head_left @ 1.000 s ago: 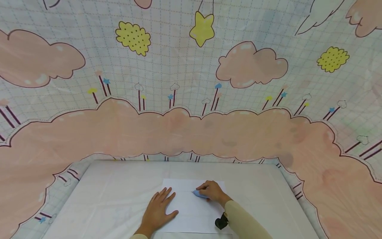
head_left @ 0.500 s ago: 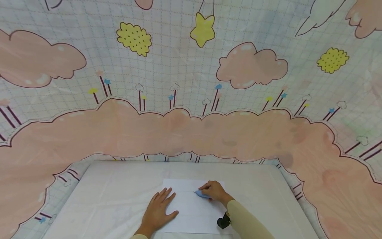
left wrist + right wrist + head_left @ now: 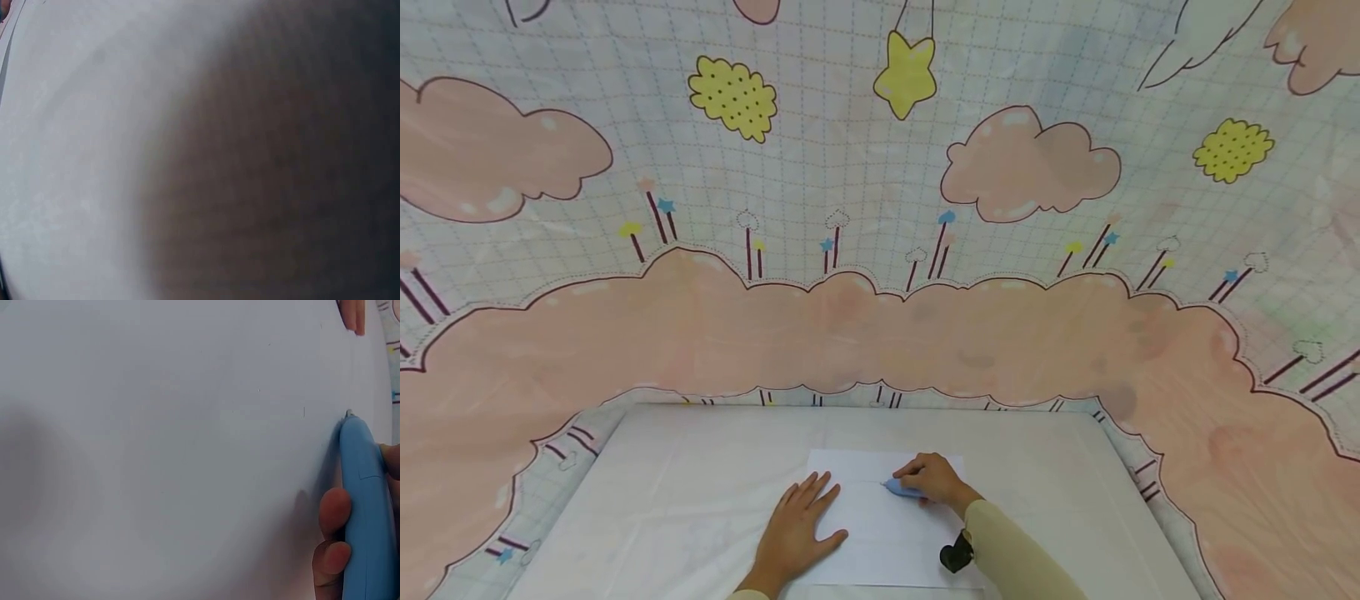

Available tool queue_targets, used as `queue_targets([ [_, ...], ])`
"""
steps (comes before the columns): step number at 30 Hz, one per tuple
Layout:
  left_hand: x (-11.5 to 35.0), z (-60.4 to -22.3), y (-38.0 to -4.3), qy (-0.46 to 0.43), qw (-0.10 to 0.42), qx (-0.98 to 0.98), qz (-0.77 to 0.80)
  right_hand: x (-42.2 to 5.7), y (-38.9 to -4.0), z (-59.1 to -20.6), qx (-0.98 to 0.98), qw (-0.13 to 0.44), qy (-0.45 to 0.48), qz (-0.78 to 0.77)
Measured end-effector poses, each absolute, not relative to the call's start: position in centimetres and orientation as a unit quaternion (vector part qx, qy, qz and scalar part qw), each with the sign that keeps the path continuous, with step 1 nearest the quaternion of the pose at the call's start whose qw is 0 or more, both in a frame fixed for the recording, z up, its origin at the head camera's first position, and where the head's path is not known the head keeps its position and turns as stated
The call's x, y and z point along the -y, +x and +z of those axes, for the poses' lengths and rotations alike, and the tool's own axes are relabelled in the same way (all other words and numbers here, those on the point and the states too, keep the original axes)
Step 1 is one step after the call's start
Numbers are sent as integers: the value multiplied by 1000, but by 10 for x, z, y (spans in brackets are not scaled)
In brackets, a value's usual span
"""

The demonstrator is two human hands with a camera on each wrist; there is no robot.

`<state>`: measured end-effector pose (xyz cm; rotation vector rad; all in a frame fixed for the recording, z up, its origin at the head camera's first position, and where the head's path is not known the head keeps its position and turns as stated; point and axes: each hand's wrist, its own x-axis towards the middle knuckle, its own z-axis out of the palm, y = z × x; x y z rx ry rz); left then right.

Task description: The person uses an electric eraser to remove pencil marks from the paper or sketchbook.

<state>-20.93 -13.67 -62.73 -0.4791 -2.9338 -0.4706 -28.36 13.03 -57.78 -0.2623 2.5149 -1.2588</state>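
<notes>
A white sheet of paper (image 3: 880,546) lies on the white-covered table. Spread over its left edge, my left hand (image 3: 793,533) rests with fingers straight and thumb out. My right hand (image 3: 936,481) grips a light blue, thick pen-shaped tool (image 3: 365,506) near the sheet's upper right. Fingertips (image 3: 335,511) curl along one side of its body, and its small pale tip meets the paper. Faint lines cross the sheet near that tip. The left wrist view is mostly filled by a blurred dark shape, and the left fingers are hidden there.
The white table cover (image 3: 700,467) extends around the sheet. Behind it hangs a patterned curtain (image 3: 850,333) with clouds and stars. A black heart-shaped piece (image 3: 957,552) sits at the right wrist, over the paper's lower right.
My right hand and the blue tool slid slightly right, then back left to about where they were a second ago. My left hand has stayed in place.
</notes>
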Motion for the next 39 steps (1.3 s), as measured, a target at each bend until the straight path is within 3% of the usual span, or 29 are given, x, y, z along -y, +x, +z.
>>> queue_targets([
  [21,140,-632,-208,-171,100,966,-165,-133,-280,-578,-880,143,-100,-442],
  [39,139,-631,-208,-166,83,969,-162,-130,-282,-579,-881,147,-102,-439],
])
